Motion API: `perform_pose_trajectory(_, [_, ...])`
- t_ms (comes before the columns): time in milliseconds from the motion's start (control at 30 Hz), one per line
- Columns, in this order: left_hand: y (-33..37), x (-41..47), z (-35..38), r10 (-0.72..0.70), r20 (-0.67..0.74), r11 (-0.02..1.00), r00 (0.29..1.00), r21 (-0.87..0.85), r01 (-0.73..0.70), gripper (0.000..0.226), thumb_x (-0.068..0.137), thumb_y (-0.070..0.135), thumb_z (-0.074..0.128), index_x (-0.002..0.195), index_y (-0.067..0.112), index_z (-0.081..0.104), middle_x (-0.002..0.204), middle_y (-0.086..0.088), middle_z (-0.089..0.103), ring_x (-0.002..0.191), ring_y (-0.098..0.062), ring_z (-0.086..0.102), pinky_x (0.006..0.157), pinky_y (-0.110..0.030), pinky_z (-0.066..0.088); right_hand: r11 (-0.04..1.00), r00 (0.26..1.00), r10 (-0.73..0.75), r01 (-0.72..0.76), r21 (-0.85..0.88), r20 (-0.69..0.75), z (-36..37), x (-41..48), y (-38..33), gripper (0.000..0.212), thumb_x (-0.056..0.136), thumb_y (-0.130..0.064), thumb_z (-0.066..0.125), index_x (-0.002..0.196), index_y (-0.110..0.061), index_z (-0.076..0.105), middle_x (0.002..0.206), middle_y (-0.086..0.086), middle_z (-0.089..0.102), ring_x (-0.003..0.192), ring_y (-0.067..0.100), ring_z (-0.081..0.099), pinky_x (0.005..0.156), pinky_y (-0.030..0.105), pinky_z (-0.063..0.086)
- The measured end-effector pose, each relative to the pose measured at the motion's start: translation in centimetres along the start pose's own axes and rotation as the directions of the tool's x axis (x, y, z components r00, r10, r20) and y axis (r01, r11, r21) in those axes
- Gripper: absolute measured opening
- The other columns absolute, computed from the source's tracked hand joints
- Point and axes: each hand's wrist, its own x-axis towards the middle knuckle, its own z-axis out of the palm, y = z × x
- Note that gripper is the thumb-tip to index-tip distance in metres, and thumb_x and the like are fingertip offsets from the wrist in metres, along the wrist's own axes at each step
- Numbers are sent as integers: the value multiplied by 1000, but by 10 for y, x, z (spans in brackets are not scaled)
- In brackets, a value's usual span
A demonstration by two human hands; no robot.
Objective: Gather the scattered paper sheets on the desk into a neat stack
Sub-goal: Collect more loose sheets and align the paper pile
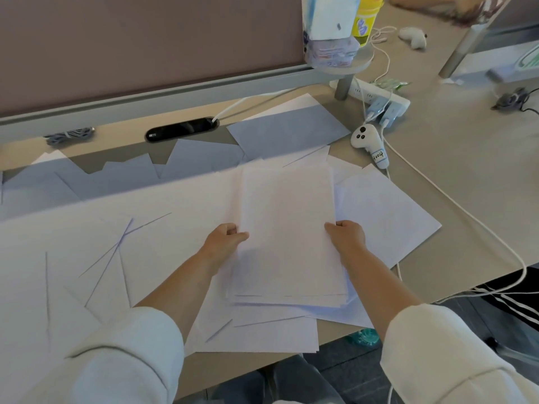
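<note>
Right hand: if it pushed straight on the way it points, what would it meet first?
The paper stack, whose right edge the right hand grips; its line runs up-left across it. Beyond, probably the loose sheets lying farther back, though depth is unclear.

White paper stack (287,228) atop scattered sheets (102,223)

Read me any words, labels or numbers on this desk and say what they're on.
"Hoo4", handwritten, uncertain: label on the white controller.
Too small to read: white mark on the black device in the desk slot.
Blurred: blue print on the yellow container.
None legible on the paper sheets.
</note>
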Motion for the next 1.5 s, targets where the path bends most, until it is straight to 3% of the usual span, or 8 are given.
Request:
perform_pose_trajectory(133, [0,2,-1,-26,-4,1000,1000,-3,26,56,84,30,66,133,10,47,128,-5,53,119,-26,50,103,-40,40,999,1000,26,-25,39,-4,-5,1,-1,10,79,-9,55,79,-17,49,70,6,47,71,22,45,63,31,37])
perform_pose_trajectory(267, [0,3,0,-34,-26,999,999,-2,34,54,84,28,66,131,10,49,127,-6,54,117,-24,51,102,-38,41,997,999,47,-48,57,21,-8,8,0,40,86,-18,60,124,-9,49,104,9,61,96,27,59,83,33,47])
perform_pose_trajectory(367, [0,3,2,-20,-37,1000,999,4,21,47,85,22,65,128,9,51,126,-6,55,113,-22,52,100,-36,42,1000,999,0,0,-2,32,-4,8,0,20,85,-17,54,92,0,60,91,21,65,74,23,53,68,29,42])
perform_pose_trajectory(500, [-1,3,3,-21,-54,1000,998,-13,20,39,88,18,60,126,10,54,126,-6,56,112,-22,52,100,-36,41,999,999,15,-17,-42,-41,1,9,-1,29,79,-6,44,55,-15,30,66,4,36,55,20,32,52,26,28])
perform_pose_trajectory(833, [1,2,3,-87,-141,994,986,-82,76,50,87,15,56,135,15,42,136,-7,48,119,-29,51,85,-34,45,998,999,-19,16,-64,-47,1,17,1,33,83,-4,40,56,-18,26,72,4,35,54,18,29,48,23,25])
perform_pose_trajectory(1067, [0,0,3,-106,-200,993,974,-65,95,46,87,16,56,132,12,47,135,-9,45,114,-30,50,99,-44,46,969,988,-109,130,-212,107,-6,15,9,16,94,-8,41,89,-23,42,99,5,47,88,19,43,77,24,35])
perform_pose_trajectory(1300, [1,-2,7,-99,-208,989,973,-128,73,38,87,15,56,125,8,53,128,-12,50,97,-27,52,82,-35,45,952,982,-132,164,-258,136,4,14,-3,21,91,-5,38,73,-16,35,73,2,37,72,21,37,53,23,29])
perform_pose_trajectory(1500, [3,-4,15,-89,-217,987,972,-149,57,15,83,15,59,76,17,46,78,-2,42,70,-22,39,70,-29,31,984,993,-86,97,-149,74,15,14,-5,30,85,-3,41,61,-13,27,66,1,28,54,18,29,46,22,22])
